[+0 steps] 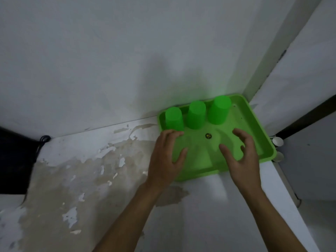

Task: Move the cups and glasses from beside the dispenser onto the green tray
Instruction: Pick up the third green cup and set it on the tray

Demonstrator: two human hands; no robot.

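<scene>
A green tray [254,117] lies on a white counter, pushed into the corner against the wall. Three green cups stand upside down in a row along its far edge: a left cup [174,118], a middle cup [196,114] and a right cup [219,110]. My left hand [166,159] hovers over the tray's near left corner, fingers spread, fingertips just short of the left cup. Over the tray's near right part my right hand [241,157] is spread with curled fingers and holds nothing. A small round sticker [208,136] marks the tray floor.
The counter surface [81,179] has peeling, stained paint. A dark object [14,160] with a cord sits at the left edge. Two small white round things [277,141] lie just past the tray's right rim, at the counter's edge. The wall rises directly behind the tray.
</scene>
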